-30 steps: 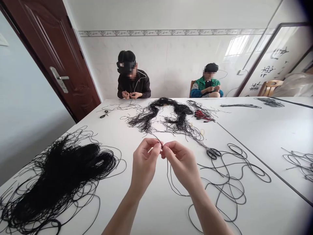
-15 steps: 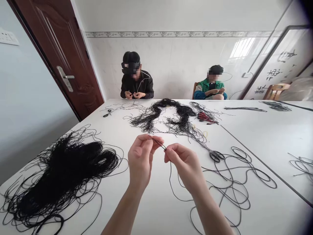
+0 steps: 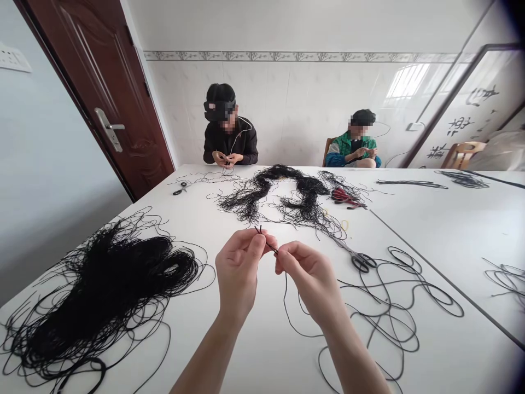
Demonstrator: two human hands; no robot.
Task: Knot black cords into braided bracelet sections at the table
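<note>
Thin black cord (image 3: 271,248) runs in a short stretch between my two hands above the white table (image 3: 262,339). My left hand (image 3: 238,265) pinches it between thumb and fingers, and two short cord ends stick up past the thumb. My right hand (image 3: 309,276) grips the same cord with thumb and forefinger. From the right hand, loose cord hangs down and trails onto the table. Long loops of black cord (image 3: 404,312) lie to the right of my right forearm. Any knot under the fingertips is hidden.
A large tangled heap of black cord (image 3: 118,284) lies at left. Further back is a curved bundle of cords (image 3: 307,191). Black scissors (image 3: 363,262), red-handled scissors (image 3: 342,195) and small scissors (image 3: 180,190) lie about. Two people (image 3: 230,134) sit across the table.
My left thumb has moved up along the cord, and two cord ends now stand upright above it. My right hand has hardly moved. The person at far left has shifted their hands.
</note>
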